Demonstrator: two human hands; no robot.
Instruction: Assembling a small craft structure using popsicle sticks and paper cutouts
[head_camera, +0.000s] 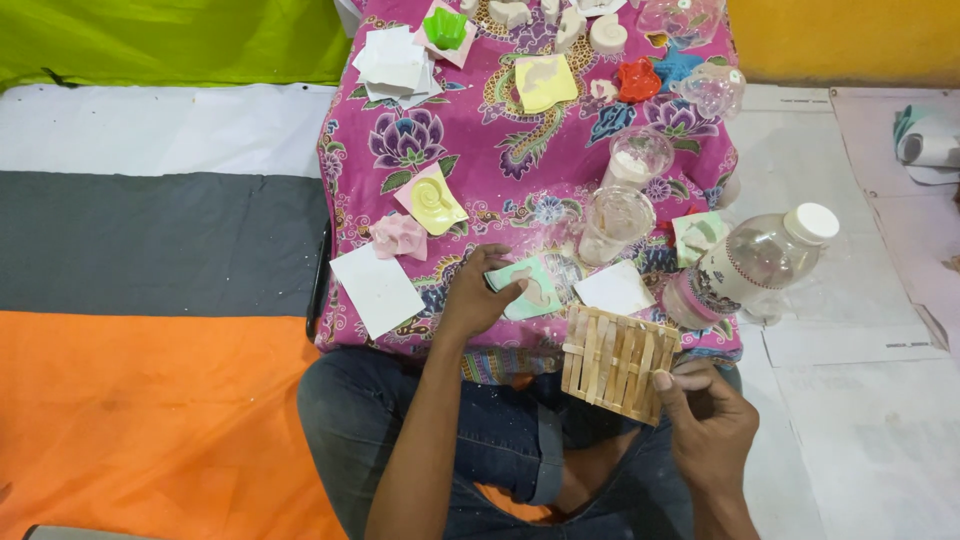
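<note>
- Head view, looking down: you sit cross-legged before a low bench (345, 200) draped in a pink floral cloth, small moulds and plaster casts scattered across it.
- Your right hand (712, 425) is closed in a pinch on the near corner of a wooden stick raft (615, 362), which hangs just off the bench's front edge, above your lap.
- The raft looks light and stiff, yet likely fragile at its joints; judge the crossing slats the safer hold, not a single stick end.
- Your left hand (478, 295) lies on the cloth, fingers curled over the edge of a pale green mould (530, 290) showing a tan shape inside.
- That mould appears thin and flexible; support it from beneath, by the rim.
- A clear plastic bottle (752, 265) lies tilted just beside the raft, near two clear cups.
</note>
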